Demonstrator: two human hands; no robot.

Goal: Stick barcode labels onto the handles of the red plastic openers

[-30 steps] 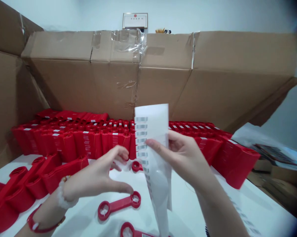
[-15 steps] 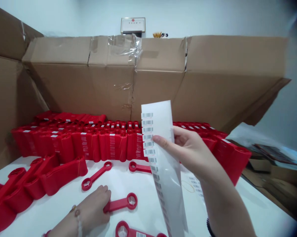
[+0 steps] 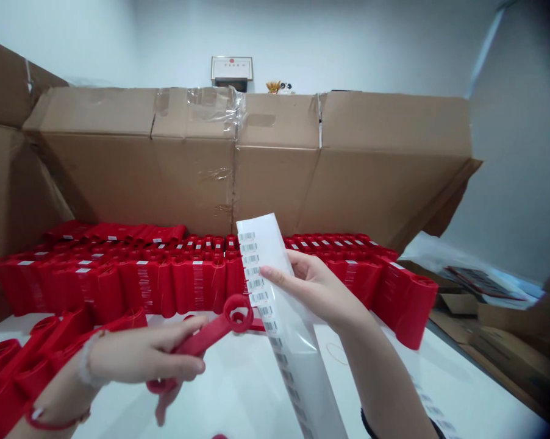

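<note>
Red strap [image 3: 202, 337] gripped in my left hand [image 3: 165, 356], label strip [image 3: 296, 341] pinched in my right hand [image 3: 318, 289].
I hold the strap tilted above the white table [image 3: 229, 390], my thumb and fingers around its middle, its ringed end just beside the labels; whether they touch, I can't tell. If that end swings right, I think it could snag or crease the label edge; a loose right pinch could let the long strip slip. Behind stand red bundles [image 3: 197, 283], then cardboard [image 3: 174, 177].

Left hand [image 3: 165, 355] lower, curled in grip; right hand [image 3: 314, 285] higher, pinching
</note>
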